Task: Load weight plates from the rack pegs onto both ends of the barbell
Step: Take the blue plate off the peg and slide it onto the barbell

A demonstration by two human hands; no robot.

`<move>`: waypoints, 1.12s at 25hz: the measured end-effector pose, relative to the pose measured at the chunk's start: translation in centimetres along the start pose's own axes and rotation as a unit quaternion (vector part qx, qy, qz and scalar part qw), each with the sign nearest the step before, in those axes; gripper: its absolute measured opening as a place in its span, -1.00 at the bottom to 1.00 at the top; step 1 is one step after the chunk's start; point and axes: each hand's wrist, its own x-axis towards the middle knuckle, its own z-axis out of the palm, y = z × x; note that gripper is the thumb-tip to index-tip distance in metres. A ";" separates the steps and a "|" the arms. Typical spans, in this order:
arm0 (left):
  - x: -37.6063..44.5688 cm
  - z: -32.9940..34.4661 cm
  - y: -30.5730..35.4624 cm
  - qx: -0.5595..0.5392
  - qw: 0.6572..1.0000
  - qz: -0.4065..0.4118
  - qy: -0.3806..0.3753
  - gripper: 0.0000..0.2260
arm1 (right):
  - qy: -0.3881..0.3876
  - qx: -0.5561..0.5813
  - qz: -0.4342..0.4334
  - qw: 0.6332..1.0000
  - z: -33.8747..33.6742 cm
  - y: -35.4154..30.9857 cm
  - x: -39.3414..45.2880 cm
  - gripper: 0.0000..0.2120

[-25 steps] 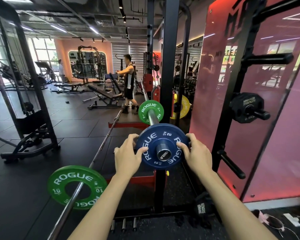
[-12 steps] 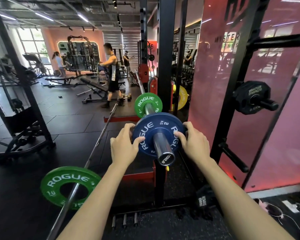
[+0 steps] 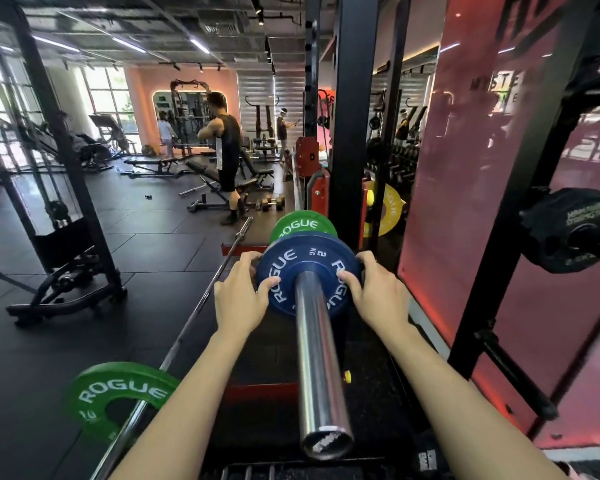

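Note:
A blue Rogue plate (image 3: 302, 261) sits on the chrome barbell sleeve (image 3: 317, 368), far along it and close in front of a green Rogue plate (image 3: 300, 224). My left hand (image 3: 241, 296) grips the blue plate's left edge, thumb on its face. My right hand (image 3: 378, 294) grips its right edge the same way. The sleeve's open end points toward me at the bottom centre. A black plate (image 3: 568, 228) hangs on a rack peg at the right.
A second barbell (image 3: 201, 306) lies on the floor at the left with a green plate (image 3: 118, 396) on its near end. The black rack upright (image 3: 349, 112) stands just behind the plates. A yellow plate (image 3: 390, 209) sits behind it. A person (image 3: 227, 157) stands by benches farther back.
Both hands have slid the blue plate away from me along the sleeve, up close to the green plate. Much more bare sleeve now shows in front of it.

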 end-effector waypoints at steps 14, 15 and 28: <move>10.5 7.0 -3.4 0.057 0.993 -0.070 0.076 -0.36 | 0.017 -0.006 0.042 0.999 8.4 3.1 10.3 -0.44; 10.8 7.3 -3.9 0.061 0.993 -0.065 0.074 -0.37 | 0.022 -0.008 0.041 0.999 8.8 3.3 10.4 -0.44; 6.1 3.3 -2.1 0.112 0.988 -0.086 0.060 -0.31 | 0.039 -0.046 0.064 0.996 3.7 1.6 6.6 -0.40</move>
